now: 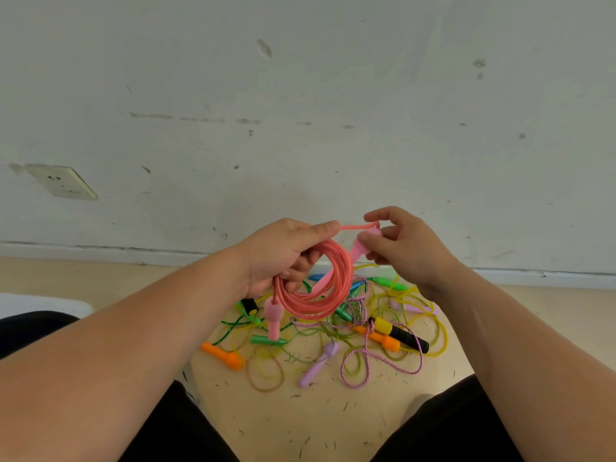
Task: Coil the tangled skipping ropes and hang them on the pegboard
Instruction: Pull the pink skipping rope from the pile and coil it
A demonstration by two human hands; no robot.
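My left hand [283,255] grips a coil of pink skipping rope [316,305] held above the floor. One pink handle [274,320] hangs down from the coil. My right hand [405,245] pinches the other pink handle [361,245], with a short stretch of rope running from it to my left thumb. Below lies a tangled pile of ropes [333,331]: yellow and green cords, a pink-and-white braided one, and orange, green, lilac and black-and-yellow handles. No pegboard is in view.
A scuffed white wall [300,111] with a socket [61,181] at the left stands just behind the pile. My knees in black trousers [460,425] frame the pale floor. A loose rubber band [266,371] and small debris lie on the floor.
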